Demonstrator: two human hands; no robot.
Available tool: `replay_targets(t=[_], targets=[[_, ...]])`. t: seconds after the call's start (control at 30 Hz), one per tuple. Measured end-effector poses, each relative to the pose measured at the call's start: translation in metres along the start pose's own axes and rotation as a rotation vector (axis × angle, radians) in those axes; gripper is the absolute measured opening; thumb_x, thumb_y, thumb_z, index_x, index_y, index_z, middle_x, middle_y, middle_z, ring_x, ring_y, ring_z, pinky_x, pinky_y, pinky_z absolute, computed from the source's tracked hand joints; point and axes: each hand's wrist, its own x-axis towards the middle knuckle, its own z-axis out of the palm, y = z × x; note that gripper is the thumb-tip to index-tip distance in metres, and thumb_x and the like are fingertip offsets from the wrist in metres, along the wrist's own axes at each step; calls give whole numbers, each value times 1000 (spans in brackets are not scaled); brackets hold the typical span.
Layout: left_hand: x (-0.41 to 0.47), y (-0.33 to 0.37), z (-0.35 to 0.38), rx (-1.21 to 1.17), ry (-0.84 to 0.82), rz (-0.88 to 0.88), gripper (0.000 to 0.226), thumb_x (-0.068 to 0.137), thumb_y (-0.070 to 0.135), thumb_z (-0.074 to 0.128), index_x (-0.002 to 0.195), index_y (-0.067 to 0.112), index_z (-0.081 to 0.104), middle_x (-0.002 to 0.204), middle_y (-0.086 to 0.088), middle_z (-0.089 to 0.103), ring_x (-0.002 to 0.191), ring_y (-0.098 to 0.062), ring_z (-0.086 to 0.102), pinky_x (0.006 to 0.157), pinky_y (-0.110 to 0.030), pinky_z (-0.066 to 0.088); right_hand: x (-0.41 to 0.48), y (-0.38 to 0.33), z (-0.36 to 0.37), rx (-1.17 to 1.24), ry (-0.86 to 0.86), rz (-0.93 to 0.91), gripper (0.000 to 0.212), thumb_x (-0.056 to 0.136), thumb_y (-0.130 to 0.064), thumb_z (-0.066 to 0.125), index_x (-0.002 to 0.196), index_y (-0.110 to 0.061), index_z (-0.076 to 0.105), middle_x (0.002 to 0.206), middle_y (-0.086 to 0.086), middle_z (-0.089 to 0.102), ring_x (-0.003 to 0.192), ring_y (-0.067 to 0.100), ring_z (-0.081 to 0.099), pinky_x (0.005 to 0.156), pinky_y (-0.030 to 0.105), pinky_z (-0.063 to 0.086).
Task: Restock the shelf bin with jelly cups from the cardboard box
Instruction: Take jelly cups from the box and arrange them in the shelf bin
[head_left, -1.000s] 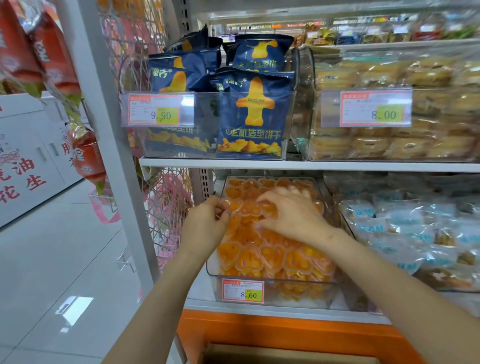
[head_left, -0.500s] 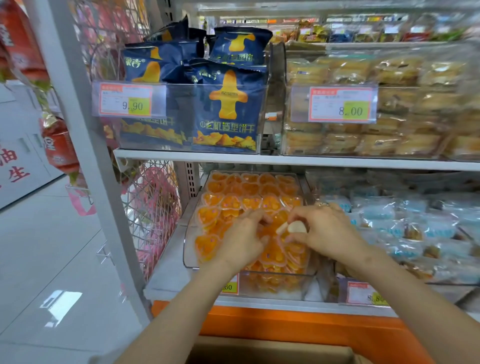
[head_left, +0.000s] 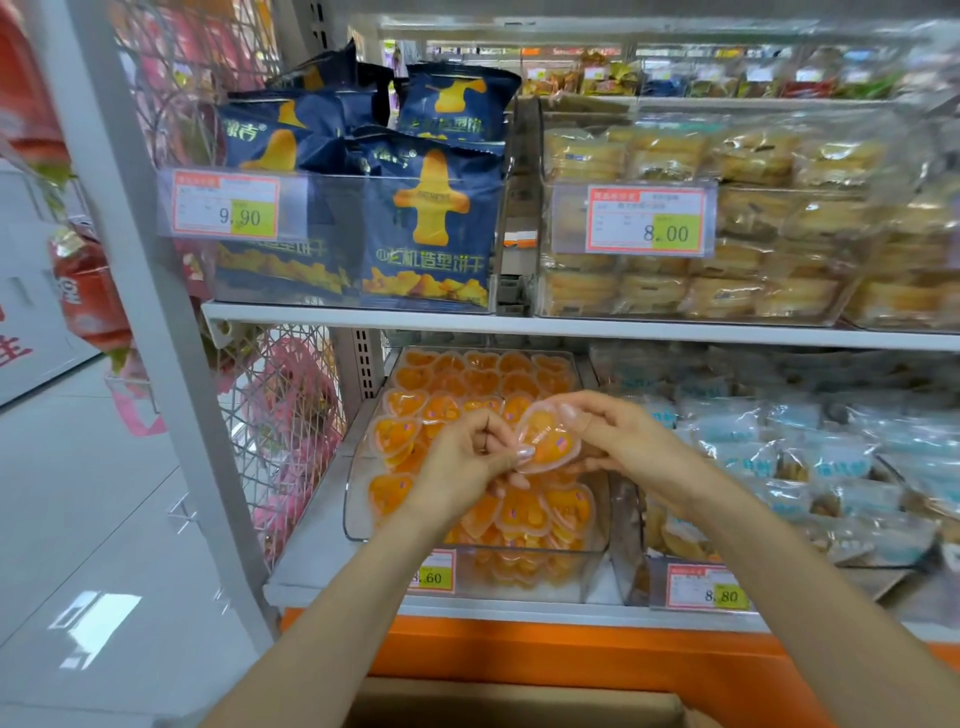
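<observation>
A clear shelf bin (head_left: 540, 569) on the lower shelf is filled with several orange heart-shaped jelly cups (head_left: 470, 382). Above the bin's front half I hold one jelly cup (head_left: 545, 441) tilted up with both hands. My left hand (head_left: 462, 467) pinches its lower left edge with curled fingers. My right hand (head_left: 618, 441) grips its upper right edge between thumb and fingers. The cardboard box (head_left: 519, 704) shows only as a brown top edge at the bottom of the view, below my forearms.
An upper shelf (head_left: 571, 325) hangs close above the bin, carrying blue biscuit bags (head_left: 426, 228) and wrapped cakes (head_left: 727, 223). A bin of pale blue packets (head_left: 795, 462) stands to the right. A grey shelf post (head_left: 156, 291) and wire rack (head_left: 280, 415) stand left; open floor lies beyond.
Both hands have come back from deep in the bin toward its front. They have lifted one jelly cup off the pile and now hold it up between them.
</observation>
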Motion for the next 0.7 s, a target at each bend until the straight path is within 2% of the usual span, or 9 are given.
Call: replay_targets(t=[0.07,0.1,0.17,0.23,0.3,0.4,0.47,0.57,0.7], targets=[[-1,-1,-3,-15,13,-17,16,85,0,61,77,9,51,58,-4,59,48,-7,63,39,-15,39,-2,4,7,-88,-10,-68,50,64,-48,73,110,-36,55,109,-2,67,97,12,66,86,34,55],[-2,-1,-4,-18,20,-27,15,85,2,61,79,10,51,58,-2,61,48,-6,62,40,-15,39,-3,7,10,-152,-7,-103,56,60,-45,81,108,-41,53,109,-7,66,97,10,66,85,31,54],[-3,-1,-5,-23,39,-46,13,87,4,60,81,11,52,61,-1,61,50,-6,62,41,-15,40,-3,12,15,-255,15,-151,61,61,-30,86,107,-44,49,104,-13,65,94,4,64,81,24,52],[-5,2,-6,-39,52,-55,11,90,5,57,83,12,54,67,-5,59,52,-6,63,43,-16,45,-3,14,17,-299,55,-182,61,66,-21,84,111,-41,47,93,-15,63,81,-4,61,71,17,46],[-6,5,-8,-43,56,-45,11,91,4,54,85,12,57,71,-7,58,53,-4,63,44,-17,48,-4,14,20,-304,75,-183,60,69,-21,83,116,-35,47,85,-13,61,69,-6,58,64,14,44],[-6,7,-14,2,60,-35,11,92,4,54,86,11,59,74,-7,56,50,0,59,45,-16,49,-7,14,26,-331,59,-195,67,70,-21,82,124,-34,44,81,-14,59,63,-9,56,61,10,44],[-6,7,-18,49,48,-47,10,93,5,52,89,10,60,74,-7,56,50,0,58,46,-15,49,-8,14,29,-398,53,-214,65,71,-25,82,124,-34,47,79,-14,58,62,-8,55,62,11,46],[-6,6,-28,99,30,-75,17,94,7,50,88,14,64,70,-4,59,52,-1,56,48,-14,47,-5,13,30,-509,46,-213,63,67,-38,82,122,-39,51,84,-18,56,69,-1,56,72,23,52],[-8,9,-35,135,37,-75,14,92,7,54,88,13,66,68,1,61,51,5,56,50,-11,45,-5,11,37,-511,-1,-227,56,66,-36,83,113,-37,53,88,-18,55,73,2,55,72,24,51]])
